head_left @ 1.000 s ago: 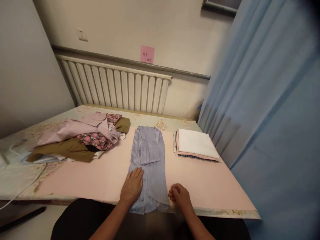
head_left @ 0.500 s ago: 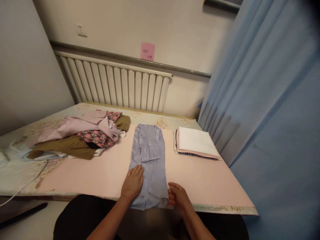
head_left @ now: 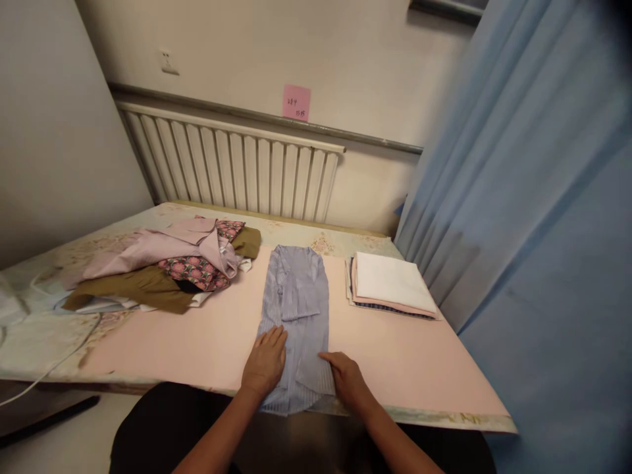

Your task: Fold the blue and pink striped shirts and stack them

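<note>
A folded blue-grey striped shirt point(head_left: 300, 299) lies lengthwise in the middle of the pink counter point(head_left: 197, 342). The left hand point(head_left: 266, 365) rests flat on its near left part, fingers straight and close together. The right hand point(head_left: 346, 380) lies on the near right edge, fingers flat, gripping nothing. A loose clothes pile point(head_left: 162, 271) sits far left and a folded stack point(head_left: 391, 284) right.

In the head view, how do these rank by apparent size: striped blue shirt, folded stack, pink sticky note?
1. striped blue shirt
2. folded stack
3. pink sticky note, though it hangs farthest away
</note>
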A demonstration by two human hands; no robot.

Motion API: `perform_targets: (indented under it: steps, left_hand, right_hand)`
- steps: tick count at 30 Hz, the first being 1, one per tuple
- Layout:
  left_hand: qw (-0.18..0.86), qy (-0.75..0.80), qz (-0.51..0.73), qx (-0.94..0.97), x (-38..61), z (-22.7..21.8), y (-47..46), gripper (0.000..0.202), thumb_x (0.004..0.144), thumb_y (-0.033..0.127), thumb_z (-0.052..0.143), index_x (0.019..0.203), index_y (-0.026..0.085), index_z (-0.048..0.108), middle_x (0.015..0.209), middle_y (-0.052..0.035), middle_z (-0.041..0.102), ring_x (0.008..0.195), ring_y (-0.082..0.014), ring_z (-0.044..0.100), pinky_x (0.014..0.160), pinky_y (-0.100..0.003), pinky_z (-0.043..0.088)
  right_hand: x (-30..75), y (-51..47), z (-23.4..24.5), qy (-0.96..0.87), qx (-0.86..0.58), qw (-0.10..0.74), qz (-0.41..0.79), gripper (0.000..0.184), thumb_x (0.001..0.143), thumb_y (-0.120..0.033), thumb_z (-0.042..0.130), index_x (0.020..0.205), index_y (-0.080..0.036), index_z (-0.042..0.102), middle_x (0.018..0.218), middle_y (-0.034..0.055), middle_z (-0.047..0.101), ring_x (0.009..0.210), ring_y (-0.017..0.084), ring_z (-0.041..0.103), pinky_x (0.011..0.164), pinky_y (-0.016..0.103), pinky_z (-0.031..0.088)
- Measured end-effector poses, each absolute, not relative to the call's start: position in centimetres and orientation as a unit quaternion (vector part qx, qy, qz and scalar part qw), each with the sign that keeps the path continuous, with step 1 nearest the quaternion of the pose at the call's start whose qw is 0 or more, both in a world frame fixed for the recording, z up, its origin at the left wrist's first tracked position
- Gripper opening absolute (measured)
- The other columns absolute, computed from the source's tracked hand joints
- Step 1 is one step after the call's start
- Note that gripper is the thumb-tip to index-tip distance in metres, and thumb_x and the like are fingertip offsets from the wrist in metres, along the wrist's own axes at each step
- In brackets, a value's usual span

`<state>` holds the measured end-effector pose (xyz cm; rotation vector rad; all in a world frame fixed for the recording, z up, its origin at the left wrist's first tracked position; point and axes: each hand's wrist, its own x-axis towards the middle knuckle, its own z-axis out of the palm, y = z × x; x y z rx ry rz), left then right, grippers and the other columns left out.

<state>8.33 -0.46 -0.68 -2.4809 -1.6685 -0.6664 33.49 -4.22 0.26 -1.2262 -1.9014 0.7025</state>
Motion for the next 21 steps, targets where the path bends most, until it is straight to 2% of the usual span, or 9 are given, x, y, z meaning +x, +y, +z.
perform_targets:
  steps: [3, 6, 9, 12, 15, 18, 21]
  left_hand:
    - [0.029, -0.544, -0.214, -0.811, 8.2, -0.7, -0.3, 0.042, 0.09, 0.019, 0.04, 0.129, 0.015, 0.056, 0.138, -0.0111, 0.055, 0.13, -0.0261, 0.046, 0.108, -0.046, 0.036]
    - [0.009, -0.531, -0.215, -0.819, 7.5, -1.0, -0.1, 0.042, 0.089, 0.019, 0.04, 0.127, 0.017, 0.057, 0.137, -0.0095, 0.055, 0.13, -0.0253, 0.047, 0.108, -0.047, 0.038]
    - [-0.015, -0.513, -0.233, -0.826, 5.9, -1.8, -0.2, 0.041, 0.088, 0.018, 0.041, 0.125, 0.02, 0.06, 0.134, -0.0072, 0.059, 0.128, -0.0223, 0.049, 0.107, -0.044, 0.041]
    - [-0.009, -0.515, -0.267, -0.814, 3.4, -2.8, -1.0, 0.04, 0.089, 0.019, 0.041, 0.125, 0.02, 0.059, 0.132, -0.0079, 0.06, 0.127, -0.0222, 0.051, 0.106, -0.043, 0.044]
    - [0.004, -0.517, -0.272, -0.812, 0.9, -3.2, -2.4, 0.04, 0.089, 0.022, 0.044, 0.127, 0.022, 0.058, 0.133, -0.0087, 0.059, 0.127, -0.0239, 0.05, 0.106, -0.043, 0.044]
    - [0.011, -0.497, -0.238, -0.834, -0.8, -2.6, -4.0, 0.046, 0.087, 0.017, 0.045, 0.132, 0.022, 0.054, 0.139, -0.0087, 0.053, 0.132, -0.0239, 0.045, 0.108, -0.043, 0.042]
    - [0.007, -0.462, -0.196, -0.865, -1.8, -1.5, -5.5, 0.066, 0.079, 0.002, 0.041, 0.141, 0.026, 0.042, 0.149, -0.0059, 0.041, 0.14, -0.023, 0.033, 0.111, -0.044, 0.038]
  right_hand:
    - [33.7, -4.4, 0.1, -0.827, -0.434, 0.334, 0.124, 0.039, 0.087, -0.011, 0.041, 0.117, -0.023, 0.063, 0.099, 0.0091, 0.065, 0.092, 0.022, 0.056, 0.081, 0.037, 0.049]
    - [33.6, -4.5, 0.0, -0.847, -0.435, 0.303, 0.033, 0.041, 0.084, -0.007, 0.044, 0.117, -0.022, 0.062, 0.094, 0.0093, 0.061, 0.088, 0.022, 0.053, 0.075, 0.035, 0.05]
    - [33.6, -4.6, 0.1, -0.85, -0.44, 0.289, 0.004, 0.041, 0.083, -0.007, 0.046, 0.118, -0.022, 0.061, 0.098, 0.0098, 0.059, 0.089, 0.022, 0.053, 0.076, 0.035, 0.05]
    - [33.6, -4.7, 0.2, -0.85, -0.438, 0.292, -0.019, 0.041, 0.082, -0.008, 0.048, 0.118, -0.023, 0.061, 0.121, 0.0134, 0.056, 0.103, 0.025, 0.053, 0.085, 0.041, 0.049]
    - [33.7, -4.7, 0.1, -0.859, -0.419, 0.291, -0.045, 0.044, 0.08, -0.007, 0.048, 0.119, -0.023, 0.061, 0.141, 0.0133, 0.045, 0.123, 0.028, 0.045, 0.096, 0.047, 0.043]
    - [33.9, -4.5, -0.4, -0.874, -0.398, 0.273, -0.05, 0.049, 0.078, -0.004, 0.046, 0.121, -0.023, 0.06, 0.141, 0.0113, 0.047, 0.13, 0.027, 0.04, 0.1, 0.047, 0.041]
    - [34.2, -4.3, -1.0, -0.886, -0.388, 0.252, -0.038, 0.057, 0.073, 0.0, 0.044, 0.125, -0.021, 0.058, 0.14, 0.0103, 0.049, 0.132, 0.027, 0.038, 0.101, 0.046, 0.041]
